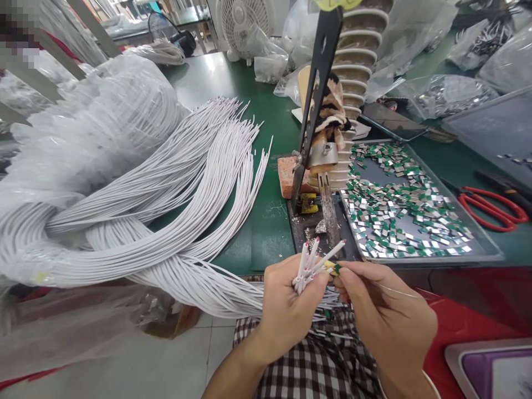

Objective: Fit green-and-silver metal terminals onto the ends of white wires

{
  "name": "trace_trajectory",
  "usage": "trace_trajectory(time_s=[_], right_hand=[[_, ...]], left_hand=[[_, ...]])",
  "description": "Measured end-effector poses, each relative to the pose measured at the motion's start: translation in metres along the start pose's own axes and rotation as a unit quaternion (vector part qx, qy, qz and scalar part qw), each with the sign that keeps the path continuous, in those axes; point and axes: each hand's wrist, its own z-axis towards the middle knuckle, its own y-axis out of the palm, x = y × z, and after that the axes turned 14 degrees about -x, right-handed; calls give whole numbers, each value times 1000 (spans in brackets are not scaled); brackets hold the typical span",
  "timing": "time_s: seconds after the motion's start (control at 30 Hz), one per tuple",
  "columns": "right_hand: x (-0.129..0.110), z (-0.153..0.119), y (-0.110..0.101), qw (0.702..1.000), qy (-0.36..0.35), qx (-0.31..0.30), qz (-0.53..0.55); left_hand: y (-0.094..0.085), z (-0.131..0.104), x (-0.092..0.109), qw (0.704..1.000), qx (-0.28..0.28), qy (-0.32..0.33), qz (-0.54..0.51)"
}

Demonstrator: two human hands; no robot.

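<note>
My left hand (286,299) is closed around a small bunch of white cables (305,269), whose cut ends with reddish tips stick up. My right hand (386,310) pinches a small green circuit board (336,269) between thumb and forefinger, close to one cable end. A thin wire (399,291) crosses the back of my right hand. Just beyond both hands, a soldering iron (327,208) is clamped with its tip pointing down at a dark base plate (299,233). Long white cable bundles (166,260) trail over the table edge towards my left hand.
A clear tray (494,255) of several small green and silver boards lies right. Beside it are red-handled cutters (494,208). A brick (286,176), a black bracket (318,94) and a ribbed hose (359,61) stand ahead. A fan (243,25) is behind on the green table (208,77).
</note>
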Motion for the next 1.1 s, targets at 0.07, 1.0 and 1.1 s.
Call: trace_trajectory(time_s=[0.07, 1.0, 1.1], right_hand=[[0, -1, 1, 1000, -4, 9, 0], [-3, 6, -10, 973, -174, 41, -146], [-3, 8, -9, 975, -170, 40, -140]], left_hand=[[0, -1, 1, 1000, -7, -4, -16], [1, 10, 4, 999, 12, 17, 34], [0, 11, 6, 999, 14, 13, 35]])
